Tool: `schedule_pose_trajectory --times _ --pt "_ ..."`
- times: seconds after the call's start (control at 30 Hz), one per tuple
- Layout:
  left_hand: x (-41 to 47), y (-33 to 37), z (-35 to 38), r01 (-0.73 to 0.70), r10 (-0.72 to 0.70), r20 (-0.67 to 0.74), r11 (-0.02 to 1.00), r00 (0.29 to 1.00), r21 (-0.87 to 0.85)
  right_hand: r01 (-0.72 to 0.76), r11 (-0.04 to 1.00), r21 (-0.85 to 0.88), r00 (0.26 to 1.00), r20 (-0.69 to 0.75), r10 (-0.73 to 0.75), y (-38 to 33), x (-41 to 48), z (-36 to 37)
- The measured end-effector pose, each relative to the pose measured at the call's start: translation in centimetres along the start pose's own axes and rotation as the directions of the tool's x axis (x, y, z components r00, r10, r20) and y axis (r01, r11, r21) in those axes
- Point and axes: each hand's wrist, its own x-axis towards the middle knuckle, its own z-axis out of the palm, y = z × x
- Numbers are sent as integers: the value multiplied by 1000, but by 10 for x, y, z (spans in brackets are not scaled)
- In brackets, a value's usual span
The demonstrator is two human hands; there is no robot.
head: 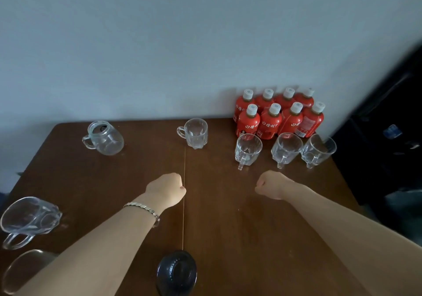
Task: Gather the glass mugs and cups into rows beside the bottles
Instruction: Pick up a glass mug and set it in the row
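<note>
Several red bottles (279, 115) with white caps stand in two rows at the table's far right corner. Three clear glass mugs form a row in front of them: one (247, 150), a second (286, 149) and a third (318, 150). Another mug (196, 133) stands alone at the far middle. A round glass jug mug (104, 137) sits far left. A large mug (29, 219) stands near left, with another glass (25, 270) partly hidden under my left forearm. My left hand (167, 191) and my right hand (271, 185) hover as empty fists above mid-table.
A dark glass cup (177, 273) stands at the near edge between my arms. The brown table (217, 227) has a seam down its middle. A pale wall backs the table, and dark furniture stands to the right.
</note>
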Motion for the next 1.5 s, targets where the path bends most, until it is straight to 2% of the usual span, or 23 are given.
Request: schedule_pose_trajectory --times 0.17,0.33,0.57,0.67,0.8,0.97,1.07,1.23,1.3,1.43,1.5 --pt "44 25 -24 -11 0 -99 993 995 -115 44 999 -5 998 -47 -44 -5 18 -5" --pt "106 49 -44 -40 8 -249 991 969 -126 51 999 -12 998 -45 -52 -2 38 -10" --pt "156 55 -40 34 -37 -219 999 975 -16 71 996 -49 996 -42 -74 13 53 -7" --pt "154 54 -42 72 -76 -247 997 966 -26 75 996 -46 996 -34 -77 19 51 -1" --pt "132 60 -38 169 -148 -225 982 963 78 63 997 -37 997 -36 -64 27 45 0" --pt "100 84 -9 116 -98 -236 991 967 63 53 998 -18 997 -48 -54 34 35 -4" --pt "95 107 -1 102 -100 -232 995 968 -3 53 998 -16 997 -51 -54 38 29 -3" --pt "93 125 -2 147 -182 -207 974 961 -172 66 998 -15 996 -51 -66 44 19 -3" --pt "87 124 -2 137 -163 -196 980 967 -142 74 997 -25 996 -51 -76 46 16 -3" --pt "62 106 -8 98 -90 -196 995 977 32 97 994 -46 994 -41 -99 45 4 -3" --pt "41 91 -16 124 -112 -218 992 970 40 131 989 -67 991 -33 -133 40 -5 -4"
